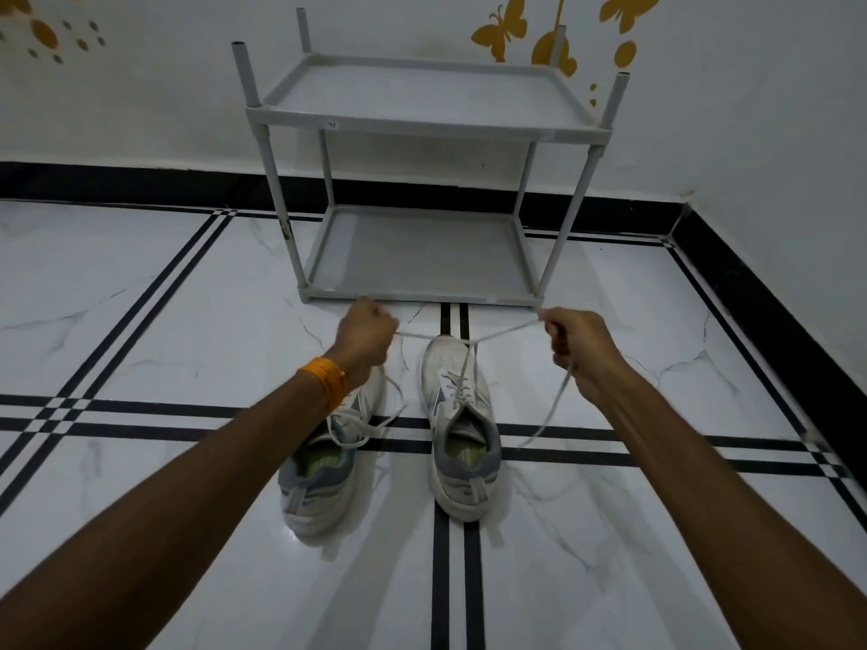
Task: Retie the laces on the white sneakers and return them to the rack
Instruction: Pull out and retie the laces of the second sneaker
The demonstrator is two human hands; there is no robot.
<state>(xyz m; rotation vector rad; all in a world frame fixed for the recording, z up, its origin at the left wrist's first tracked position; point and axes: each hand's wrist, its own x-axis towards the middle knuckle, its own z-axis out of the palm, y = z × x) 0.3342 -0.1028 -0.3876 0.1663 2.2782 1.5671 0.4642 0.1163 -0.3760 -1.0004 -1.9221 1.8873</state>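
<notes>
Two white sneakers stand side by side on the floor, toes toward the rack. The right sneaker (462, 429) has its lace ends (504, 331) pulled taut sideways, crossed above the toe. My left hand (363, 333) is closed on one lace end; my right hand (579, 342) is closed on the other, whose loose tail hangs down past my wrist. The left sneaker (319, 471) lies partly under my left forearm, its laces loose over its tongue. The grey two-shelf rack (422, 124) stands just beyond my hands, both shelves bare.
The rack stands against a white wall with yellow butterfly stickers (499, 30). A black skirting (140, 180) runs along the wall and down the right side. The floor is white marble tile (140, 297) with black stripe lines.
</notes>
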